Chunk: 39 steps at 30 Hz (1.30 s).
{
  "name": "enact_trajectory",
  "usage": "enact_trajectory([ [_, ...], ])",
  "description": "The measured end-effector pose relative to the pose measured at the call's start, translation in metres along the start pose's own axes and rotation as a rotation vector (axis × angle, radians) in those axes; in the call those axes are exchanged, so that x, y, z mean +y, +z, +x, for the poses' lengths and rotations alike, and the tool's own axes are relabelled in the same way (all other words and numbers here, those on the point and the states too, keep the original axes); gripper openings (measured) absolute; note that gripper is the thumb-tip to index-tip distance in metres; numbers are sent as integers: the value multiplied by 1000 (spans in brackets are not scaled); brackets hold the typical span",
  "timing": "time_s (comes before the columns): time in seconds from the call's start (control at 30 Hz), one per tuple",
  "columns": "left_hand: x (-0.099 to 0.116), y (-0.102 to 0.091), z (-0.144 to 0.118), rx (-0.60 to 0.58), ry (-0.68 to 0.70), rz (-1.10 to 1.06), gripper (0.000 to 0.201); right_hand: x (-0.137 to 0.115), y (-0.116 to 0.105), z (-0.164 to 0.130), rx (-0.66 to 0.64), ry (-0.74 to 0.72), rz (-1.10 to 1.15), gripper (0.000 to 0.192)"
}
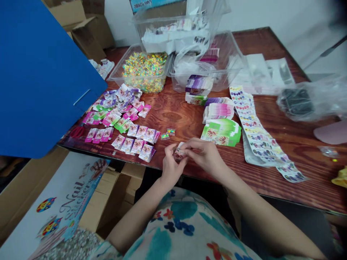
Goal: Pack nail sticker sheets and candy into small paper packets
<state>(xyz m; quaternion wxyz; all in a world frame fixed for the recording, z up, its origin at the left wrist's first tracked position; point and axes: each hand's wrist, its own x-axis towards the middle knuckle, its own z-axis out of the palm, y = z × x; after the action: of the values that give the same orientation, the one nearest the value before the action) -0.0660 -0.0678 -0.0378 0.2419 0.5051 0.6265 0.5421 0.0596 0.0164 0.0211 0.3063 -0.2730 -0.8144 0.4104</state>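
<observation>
Just over the front edge of the table, my left hand [172,162] grips a small printed box [178,155] with a white top. My right hand [202,151] pinches the top end of the same box, its fingertips meeting those of the left. Two small clear packets of colourful pieces [165,136] lie just beyond my left hand. Left of them stand short rows of filled little boxes [137,146]. Flat green cartons [221,133] and pink cartons [218,111] are stacked beyond my right hand.
A clear tub of shiny small packets [146,68] stands at the back, beside stacked clear tubs [176,32]. Loose boxes [119,108] are heaped at left. A long sticker strip [256,126] trails right. A blue panel [46,79] blocks the left; an open cardboard box [108,202] sits below.
</observation>
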Motion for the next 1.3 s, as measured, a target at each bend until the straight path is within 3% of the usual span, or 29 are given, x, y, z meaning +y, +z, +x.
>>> enact_trajectory([
  [0.2,9,0,6,-13,-112,-271,43,5,-7,-2,-115,16,80,42],
  [0.37,11,-2,4,70,-72,-248,26,9,-10,-3,-202,73,262,37],
  [0.47,13,-3,4,117,-47,-147,18,10,-1,-4,-80,215,501,27],
  [0.53,15,-4,5,128,-24,-102,18,9,9,-5,8,361,763,36],
  [0.63,17,-7,6,123,7,-25,21,9,24,-6,-21,563,1097,50],
  [0.73,17,-11,7,96,47,75,23,9,33,-7,-54,679,1221,40],
  [0.83,16,-13,7,92,38,143,21,7,34,-8,19,648,1124,31],
  [0.93,15,-13,7,130,-3,142,16,3,33,-12,170,402,749,23],
  [1.03,14,-12,7,141,-17,89,14,0,32,-14,225,204,485,20],
  [1.1,14,-12,8,140,-3,84,14,0,31,-14,229,205,488,17],
  [1.3,12,-12,6,120,66,123,14,6,25,-9,175,387,681,20],
])
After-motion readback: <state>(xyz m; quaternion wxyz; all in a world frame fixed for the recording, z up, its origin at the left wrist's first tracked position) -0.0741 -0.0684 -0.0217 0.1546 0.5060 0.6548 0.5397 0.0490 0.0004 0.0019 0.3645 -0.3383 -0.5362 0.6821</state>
